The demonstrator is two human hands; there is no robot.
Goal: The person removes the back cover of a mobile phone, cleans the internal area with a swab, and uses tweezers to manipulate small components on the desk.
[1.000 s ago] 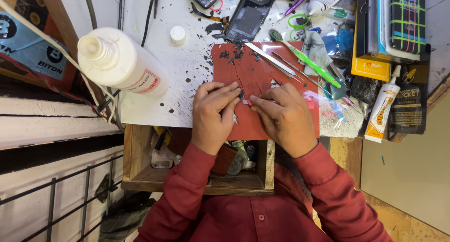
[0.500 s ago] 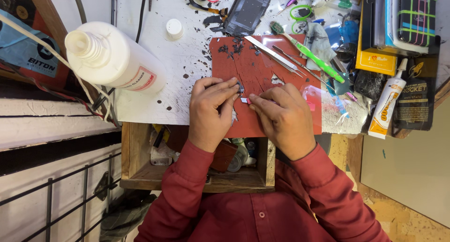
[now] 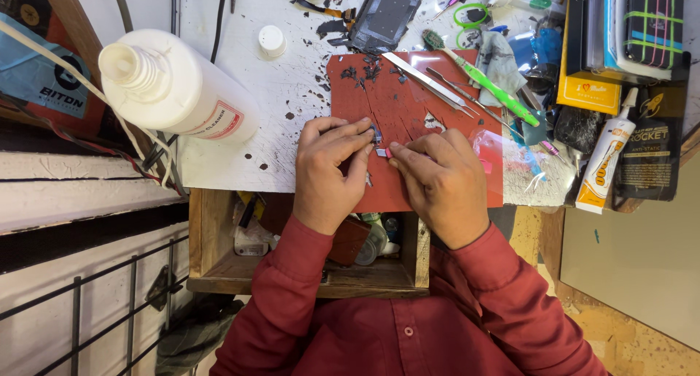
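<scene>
Both my hands rest on a dark red work mat (image 3: pixel 397 106) on a white bench. My left hand (image 3: pixel 328 168) pinches a tiny dark part (image 3: pixel 376 135) with its fingertips. My right hand (image 3: pixel 437 183) is closed around a small tool whose pale tip (image 3: pixel 382 152) points at that part. The two hands almost touch at the fingertips. Steel tweezers (image 3: pixel 426 83) and a green-handled brush (image 3: pixel 485 84) lie on the mat just beyond my fingers. Small black fragments are scattered over the mat's far edge.
A large white bottle (image 3: pixel 175 88) lies on its side at the left, with its white cap (image 3: pixel 272 41) nearby. A black phone frame (image 3: pixel 386 15) sits at the top. A glue tube (image 3: pixel 604 161) and packets crowd the right. An open wooden drawer (image 3: pixel 211 237) sits below the bench.
The view has shifted slightly, so the bench sits a little lower in frame. My hands stay together over the small part with only slight finger movement.
</scene>
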